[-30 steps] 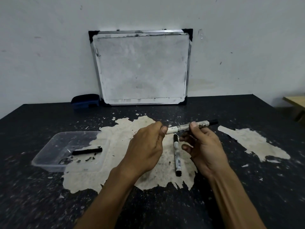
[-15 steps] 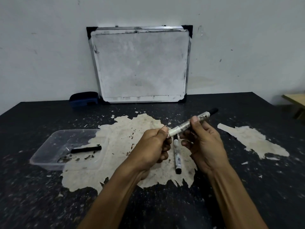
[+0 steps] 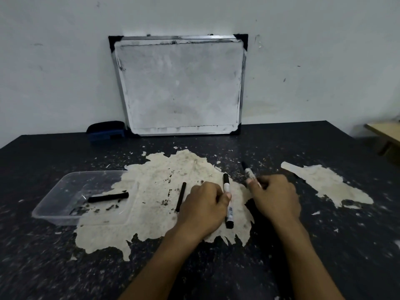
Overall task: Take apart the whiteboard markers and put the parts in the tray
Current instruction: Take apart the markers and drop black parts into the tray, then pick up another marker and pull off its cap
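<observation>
- Hands first: right hand (image 3: 276,197) curls round a marker barrel (image 3: 250,174), whose dark end points away toward 11 o'clock; the picture is blurred there, but the grip looks firm, probably to keep the emptied body in hand.
- Left hand (image 3: 203,205) is low over the pale worn patch of the table (image 3: 324,245), fingers bent; whether it pinches anything I cannot tell. A thin black ink stick (image 3: 181,197) lies on the patch just at its 9 o'clock, close to or touching the knuckles.
- Second marker (image 3: 228,202) lies whole on the patch between the two hands, touching or partly under the left thumb, capped end toward 12 o'clock, so it seems not yet taken apart.
- Clear tray (image 3: 54,204) sits at 9 o'clock of the left hand, well apart, with one black stick (image 3: 108,197) and dark crumbs already inside.
- Nothing stands between the loose stick and the tray; my guess is that the stick goes there next.
- Whiteboard (image 3: 179,85) leans on the wall at 12 o'clock, and a blue eraser (image 3: 106,129) rests just beside its lower left corner, both out of the way.
</observation>
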Demonstrator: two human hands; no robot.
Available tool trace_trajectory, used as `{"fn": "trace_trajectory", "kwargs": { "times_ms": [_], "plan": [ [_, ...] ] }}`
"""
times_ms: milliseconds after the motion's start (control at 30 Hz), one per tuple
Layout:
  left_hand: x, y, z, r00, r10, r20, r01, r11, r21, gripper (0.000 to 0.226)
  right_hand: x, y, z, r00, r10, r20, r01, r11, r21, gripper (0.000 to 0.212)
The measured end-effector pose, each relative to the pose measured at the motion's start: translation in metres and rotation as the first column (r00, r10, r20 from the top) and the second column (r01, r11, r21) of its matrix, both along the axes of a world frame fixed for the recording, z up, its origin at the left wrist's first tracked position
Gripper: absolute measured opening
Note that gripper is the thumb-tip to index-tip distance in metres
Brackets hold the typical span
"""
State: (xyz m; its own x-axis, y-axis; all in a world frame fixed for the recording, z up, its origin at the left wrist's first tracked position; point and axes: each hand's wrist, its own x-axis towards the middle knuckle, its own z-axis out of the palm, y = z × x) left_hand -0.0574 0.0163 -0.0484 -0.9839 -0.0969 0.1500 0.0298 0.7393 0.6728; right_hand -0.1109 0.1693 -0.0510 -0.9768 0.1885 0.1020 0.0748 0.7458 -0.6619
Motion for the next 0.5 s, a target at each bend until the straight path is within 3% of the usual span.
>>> {"fn": "trace_trajectory", "kwargs": {
  "times_ms": [133,267,400,500],
  "plan": [
    [-0.002,0.011,-0.009,0.996,0.090,-0.022,-0.092,0.981,-0.172,0.038,0.003,-0.007,-0.003,0.997,-0.073,-0.032,0.077,0.987,0.142,0.032],
    [-0.004,0.021,-0.013,0.991,0.131,-0.041,-0.137,0.948,-0.286,0.040,0.006,-0.011,-0.005,0.994,-0.077,-0.076,0.089,0.982,0.165,0.027],
    [-0.007,0.023,-0.012,0.987,0.157,-0.022,-0.156,0.945,-0.286,0.033,0.008,-0.012,-0.006,0.991,-0.084,-0.102,0.098,0.985,0.140,0.027],
    [-0.007,0.018,-0.009,0.986,0.166,-0.006,-0.164,0.966,-0.203,0.034,0.009,-0.012,-0.006,0.991,-0.084,-0.102,0.098,0.986,0.134,0.028]
  ]
}}
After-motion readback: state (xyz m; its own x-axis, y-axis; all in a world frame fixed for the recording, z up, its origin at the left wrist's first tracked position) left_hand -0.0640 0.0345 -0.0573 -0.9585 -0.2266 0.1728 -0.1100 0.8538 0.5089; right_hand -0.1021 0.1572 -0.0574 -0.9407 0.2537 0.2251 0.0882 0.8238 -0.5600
